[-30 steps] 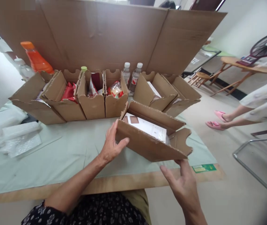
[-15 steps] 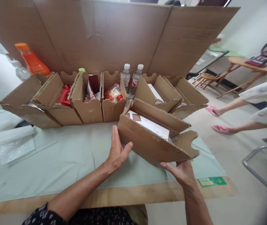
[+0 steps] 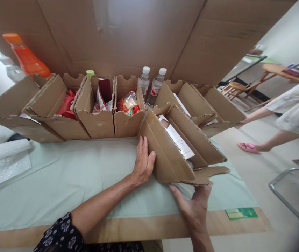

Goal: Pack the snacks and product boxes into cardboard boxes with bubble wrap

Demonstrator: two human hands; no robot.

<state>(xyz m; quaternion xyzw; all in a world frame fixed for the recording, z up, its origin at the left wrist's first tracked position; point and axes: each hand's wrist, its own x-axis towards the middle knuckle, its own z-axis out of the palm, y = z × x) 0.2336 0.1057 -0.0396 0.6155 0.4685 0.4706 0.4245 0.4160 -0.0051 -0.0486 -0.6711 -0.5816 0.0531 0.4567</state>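
Note:
An open corrugated cardboard box [image 3: 170,154] with a white card [image 3: 178,140] inside lies on the pale green table cover [image 3: 68,175]. My left hand [image 3: 143,161] rests flat against the box's left side, fingers stretched out. My right hand [image 3: 192,206] is under the box's near end flap, fingers spread and touching it. The box now points toward the row of similar boxes, just right of the one holding a snack packet [image 3: 128,104].
A row of open cardboard boxes [image 3: 97,119] stands before a big cardboard sheet [image 3: 128,38]. Two water bottles [image 3: 151,84] and an orange bottle [image 3: 26,57] stand behind. Bubble wrap [image 3: 5,161] lies left. Another person [image 3: 291,112] stands right, near a stool and a fan.
The box has been turned from lying crosswise to pointing away from me and pushed toward the row. Both hands moved with it. The view shifted closer.

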